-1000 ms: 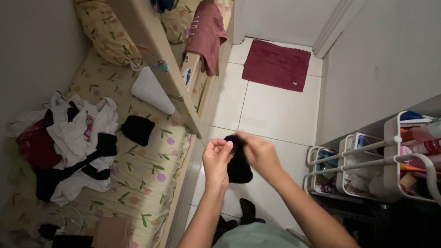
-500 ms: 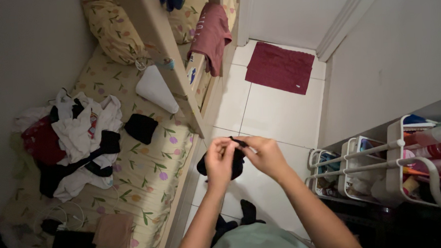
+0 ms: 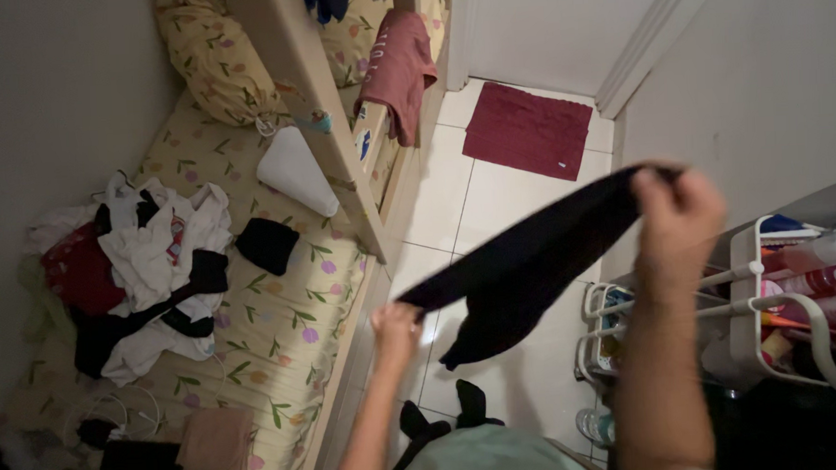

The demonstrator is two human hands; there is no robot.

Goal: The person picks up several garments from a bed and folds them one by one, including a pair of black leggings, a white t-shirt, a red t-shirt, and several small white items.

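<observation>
Left hand (image 3: pixel 396 326) and right hand (image 3: pixel 677 210) pinch the black garment (image 3: pixel 523 263) taut over open floor tiles (image 3: pixel 520 198), beside the bed edge (image 3: pixel 353 360).

The room around me is dim and grainy. My right hand (image 3: pixel 677 216) blurs with motion. The white floor tiles (image 3: pixel 520 202) catch the most light, while the lower corners sink into shadow and lose detail.
</observation>
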